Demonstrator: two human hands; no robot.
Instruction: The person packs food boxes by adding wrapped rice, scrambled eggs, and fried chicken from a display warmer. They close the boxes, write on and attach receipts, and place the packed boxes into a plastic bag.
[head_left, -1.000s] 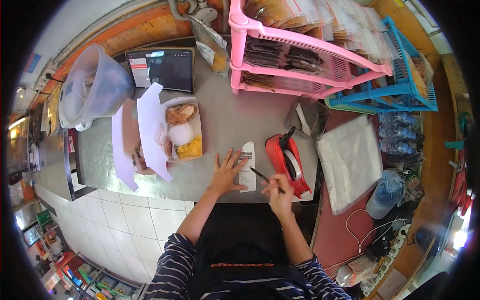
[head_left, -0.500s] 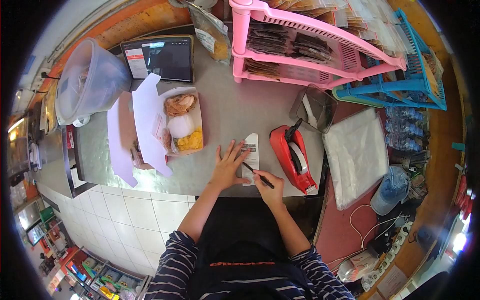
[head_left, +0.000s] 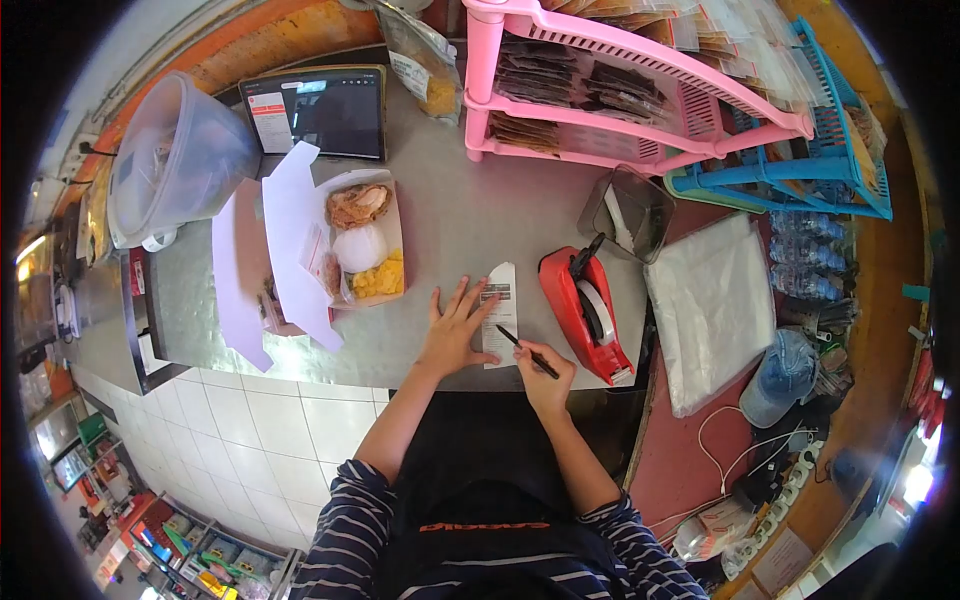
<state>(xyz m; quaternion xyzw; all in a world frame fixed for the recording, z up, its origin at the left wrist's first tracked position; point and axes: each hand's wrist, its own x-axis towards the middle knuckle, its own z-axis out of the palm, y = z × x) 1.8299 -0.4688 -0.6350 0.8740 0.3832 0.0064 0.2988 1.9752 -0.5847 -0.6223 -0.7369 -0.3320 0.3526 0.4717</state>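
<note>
A printed paper receipt lies on the metal counter in front of me. My left hand rests flat with fingers spread, its fingertips and thumb over the receipt's left edge. In my right hand is a black pen, its tip pointing up and left over the receipt's lower part. To the left stands an open food box with fried chicken, white rice and a yellow food in it. A red tape dispenser sits right of the receipt.
Left of that box is another open box. Behind them are a tablet and a clear plastic tub. A pink rack with packets stands at the back. Plastic bags and a denim cap are on the right.
My right hand and the pen have shifted slightly to the right, the pen tip moving off from beside my left fingers. My left hand stays on the receipt.
</note>
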